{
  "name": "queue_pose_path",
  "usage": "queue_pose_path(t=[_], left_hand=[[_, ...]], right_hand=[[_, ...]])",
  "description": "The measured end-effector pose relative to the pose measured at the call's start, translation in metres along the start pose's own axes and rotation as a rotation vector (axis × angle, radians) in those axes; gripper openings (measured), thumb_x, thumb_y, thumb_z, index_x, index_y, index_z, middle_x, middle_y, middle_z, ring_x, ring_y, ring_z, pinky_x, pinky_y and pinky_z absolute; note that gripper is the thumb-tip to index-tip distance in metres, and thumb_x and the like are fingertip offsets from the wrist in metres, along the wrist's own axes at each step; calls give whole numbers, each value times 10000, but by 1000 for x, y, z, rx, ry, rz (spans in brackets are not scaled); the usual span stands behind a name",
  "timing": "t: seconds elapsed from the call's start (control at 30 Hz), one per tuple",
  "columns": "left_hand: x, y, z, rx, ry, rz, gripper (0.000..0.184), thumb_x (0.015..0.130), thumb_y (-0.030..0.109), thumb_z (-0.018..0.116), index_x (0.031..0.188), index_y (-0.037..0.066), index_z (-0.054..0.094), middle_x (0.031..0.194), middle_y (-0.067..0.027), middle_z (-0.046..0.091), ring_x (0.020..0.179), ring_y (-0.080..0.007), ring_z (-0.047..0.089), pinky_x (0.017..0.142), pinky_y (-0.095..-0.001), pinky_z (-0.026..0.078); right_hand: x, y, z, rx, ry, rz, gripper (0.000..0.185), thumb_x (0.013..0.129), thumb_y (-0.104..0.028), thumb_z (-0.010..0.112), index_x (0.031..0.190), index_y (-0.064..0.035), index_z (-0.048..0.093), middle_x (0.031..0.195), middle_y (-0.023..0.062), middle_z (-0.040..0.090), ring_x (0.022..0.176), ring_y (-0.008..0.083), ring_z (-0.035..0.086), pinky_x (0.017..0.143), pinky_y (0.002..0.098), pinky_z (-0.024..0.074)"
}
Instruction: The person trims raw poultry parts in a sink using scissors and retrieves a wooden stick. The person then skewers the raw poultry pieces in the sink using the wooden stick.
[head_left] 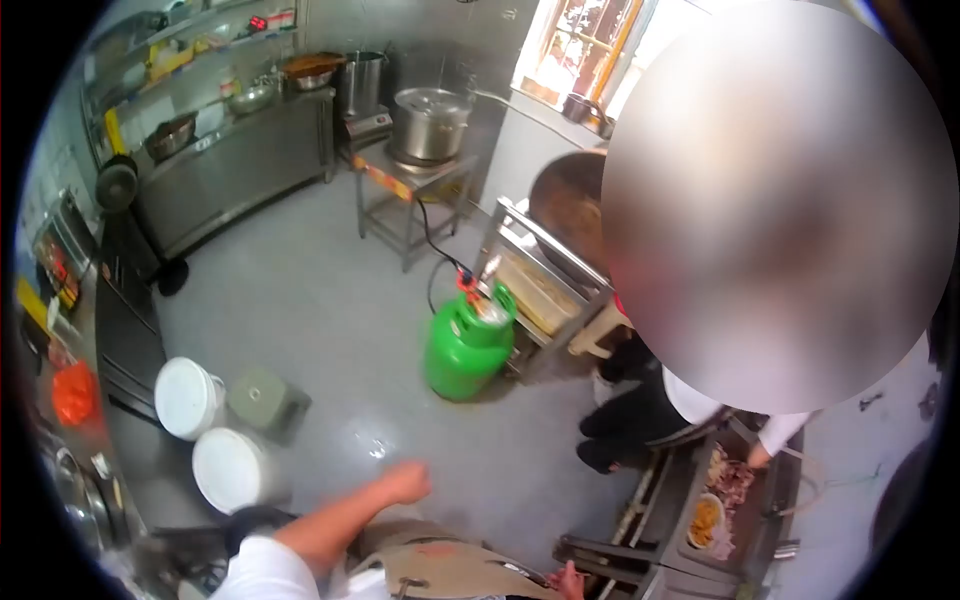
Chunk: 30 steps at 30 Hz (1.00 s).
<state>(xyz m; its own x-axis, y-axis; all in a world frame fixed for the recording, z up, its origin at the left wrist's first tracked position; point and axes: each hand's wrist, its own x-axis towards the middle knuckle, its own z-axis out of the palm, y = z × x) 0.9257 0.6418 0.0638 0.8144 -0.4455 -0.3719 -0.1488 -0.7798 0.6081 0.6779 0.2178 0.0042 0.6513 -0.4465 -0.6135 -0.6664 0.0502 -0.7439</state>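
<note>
My left hand (405, 482) is stretched out over the grey floor, its fingers curled into a loose fist. Motion blurs it a little, and nothing shows in it. My right hand (568, 582) is low at the bottom edge, partly cut off, with its fingers bent together; what they hold, if anything, cannot be made out. Between the two hands is the beige apron (450, 562) on my body. Right of my right hand is a metal sink counter (672, 545), where cut meat (732, 482) lies beside a bowl of yellow food (706, 520).
A co-worker's hand (760, 457) reaches to the meat. A green gas cylinder (465, 350) stands on the floor ahead, near a metal rack (545, 265) and a large lidded pot (430, 125). White buckets (228, 470) and a greenish stool (262, 398) are at the left.
</note>
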Motion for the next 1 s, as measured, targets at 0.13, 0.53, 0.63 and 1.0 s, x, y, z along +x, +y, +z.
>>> queue_pose_path(t=[0.13, 0.53, 0.63, 1.0], left_hand=[[33, -84, -102, -14, 227, -144, 298, 813, 257, 551, 794, -26, 644, 810, -242, 642, 782, -421, 621, 702, -513, 491], [-4, -408, -253, 723, -87, -323, 166, 733, 261, 622, 688, 105, 654, 715, -135, 658, 691, -282, 655, 592, -449, 492], [-18, -412, -308, 480, -48, -569, 115, 720, 224, 601, 639, 143, 613, 693, -88, 659, 681, -260, 652, 560, -451, 477], [465, -416, -551, -124, 120, -564, 117, 723, 224, 600, 645, 137, 615, 696, -94, 657, 683, -267, 650, 565, -453, 476]], right_hand=[[69, -10, 48, -743, 39, -145, 408, 827, -371, 645, 977, 9, 633, 824, 135, 663, 692, 272, 630, 626, 406, 503], [340, -415, 523, -641, -549, -752, 367, 915, -331, 530, 923, 21, 633, 844, 237, 633, 778, 355, 620, 688, 477, 468], [318, -596, 632, -443, -517, -612, 545, 931, -497, 464, 775, -1, 625, 701, 215, 598, 683, 377, 589, 652, 474, 454], [450, -874, 761, -149, -62, -787, 226, 875, -248, 617, 905, -24, 610, 812, 150, 658, 747, 257, 628, 683, 370, 497]])
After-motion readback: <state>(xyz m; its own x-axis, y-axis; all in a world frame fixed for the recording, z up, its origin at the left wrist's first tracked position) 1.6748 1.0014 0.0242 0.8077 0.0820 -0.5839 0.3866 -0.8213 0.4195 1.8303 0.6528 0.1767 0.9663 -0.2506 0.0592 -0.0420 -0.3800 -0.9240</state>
